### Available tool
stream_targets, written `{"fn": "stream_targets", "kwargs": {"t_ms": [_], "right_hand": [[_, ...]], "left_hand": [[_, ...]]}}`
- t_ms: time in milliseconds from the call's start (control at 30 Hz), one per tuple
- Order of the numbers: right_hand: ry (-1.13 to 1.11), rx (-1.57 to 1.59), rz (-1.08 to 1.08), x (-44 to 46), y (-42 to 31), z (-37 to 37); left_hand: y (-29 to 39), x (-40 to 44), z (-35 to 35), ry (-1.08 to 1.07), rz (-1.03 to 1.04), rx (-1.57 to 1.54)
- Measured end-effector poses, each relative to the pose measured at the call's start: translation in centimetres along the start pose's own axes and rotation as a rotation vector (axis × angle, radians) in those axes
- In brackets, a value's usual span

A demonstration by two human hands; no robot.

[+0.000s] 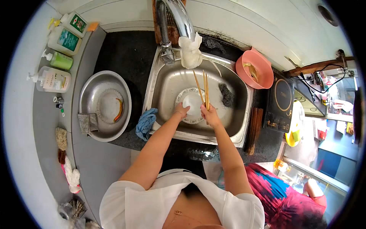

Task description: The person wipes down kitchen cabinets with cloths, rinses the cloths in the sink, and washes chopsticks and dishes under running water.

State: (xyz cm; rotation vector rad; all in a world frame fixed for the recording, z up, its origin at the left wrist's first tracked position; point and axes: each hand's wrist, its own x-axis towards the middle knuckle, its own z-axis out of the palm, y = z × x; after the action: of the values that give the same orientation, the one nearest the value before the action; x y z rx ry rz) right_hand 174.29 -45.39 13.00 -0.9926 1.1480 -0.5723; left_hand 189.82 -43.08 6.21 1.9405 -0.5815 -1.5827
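Over the steel sink [162, 91], my right hand [209, 114] is closed around several wooden chopsticks [206, 89], which point up toward the tap. My left hand [182, 110] grips the edge of a small white bowl [193, 102] with its fingers. Under the bowl lies the round, patterned drain area of the sink. A dark mesh scrubber [226, 95] rests on the sink floor to the right of my right hand. Above both hands is the metal tap [179, 17], with a white cloth [190, 51] wrapped round its spout.
A blue cloth [146, 124] hangs at the sink's left edge, beside a steel basin [84, 95]. To the right are a pink basin [244, 72], a bundle of thin sticks [255, 129] and a cooktop [281, 103]. Another person [289, 198] is at lower right.
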Motion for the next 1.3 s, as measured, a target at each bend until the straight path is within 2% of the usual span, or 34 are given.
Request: {"fn": "stream_targets", "kwargs": {"t_ms": [67, 167, 200, 267, 333, 433, 500, 600, 667, 733, 833, 867, 933, 967, 1067, 1133, 1167, 1233, 1300], "right_hand": [[0.029, -0.022, -0.117, 0.3, 0.2, 0.9], [0.115, -0.122, -0.363, 2.0, 1.7, 3.0], [0.152, -0.167, -0.455, 2.6, 2.1, 3.7], [0.209, -0.297, -0.431, 3.3, 1.4, 5.0], [0.261, -0.431, -0.409, 3.2, -0.7, 6.2], [0.364, -0.336, -0.536, 4.8, -0.9, 7.1], [0.327, -0.324, -0.418, 5.4, -1.1, 6.9], [0.292, -0.318, -0.376, 5.0, -2.4, 6.9], [0.275, -0.195, -0.377, 4.1, -4.2, 7.6], [0.246, -0.139, -0.353, 4.1, -4.2, 7.4], [0.232, -0.072, -0.427, 4.2, -4.6, 7.8], [0.235, -0.050, -0.466, 4.1, -4.7, 7.9], [0.203, -0.068, -0.394, 3.8, -5.3, 7.9], [0.185, -0.076, -0.354, 3.5, -5.6, 7.9], [0.196, -0.092, -0.444, 4.2, -5.0, 7.7], [0.178, -0.089, -0.323, 3.8, -5.6, 7.3], [0.172, -0.088, -0.260, 3.4, -6.0, 7.2], [0.156, -0.045, -0.354, 3.4, -5.6, 7.0], [0.145, 0.008, -0.413, 3.5, -5.6, 6.8]], "left_hand": [[1.2, -0.6, -0.4, 0.258, 0.207, 0.518], [5.7, -2.4, -0.2, 0.074, 0.546, -0.399], [8.0, -4.0, -0.8, -0.031, 0.594, -0.439], [12.3, -6.8, -2.3, -0.245, 0.679, -0.516], [12.6, -5.4, -2.7, -0.307, 0.596, -0.521], [11.4, -4.0, -3.0, -0.411, 0.470, -0.536], [10.2, -3.7, -2.9, -0.452, 0.448, -0.514], [9.5, -4.2, -2.8, 0.166, 0.953, 0.085], [12.9, -6.7, -4.9, 0.574, 1.101, 0.080], [17.2, -8.9, -7.6, 0.878, 1.224, 0.186], [19.7, -6.4, -10.2, 0.672, 1.139, 0.517], [19.6, -6.2, -10.6, 0.636, 1.140, 0.507], [19.6, -5.9, -10.8, 0.561, 1.145, 0.485], [19.5, -5.8, -10.7, 0.554, 1.152, 0.495], [18.5, -5.8, -10.6, 0.563, 1.174, 0.547], [17.8, -6.0, -10.3, 0.592, 1.197, 0.605], [17.6, -6.9, -10.1, 0.647, 1.217, 0.570], [16.4, -9.0, -9.2, 0.756, 1.255, 0.494], [13.2, -9.1, -7.7, 0.427, 1.179, 0.176]]}}
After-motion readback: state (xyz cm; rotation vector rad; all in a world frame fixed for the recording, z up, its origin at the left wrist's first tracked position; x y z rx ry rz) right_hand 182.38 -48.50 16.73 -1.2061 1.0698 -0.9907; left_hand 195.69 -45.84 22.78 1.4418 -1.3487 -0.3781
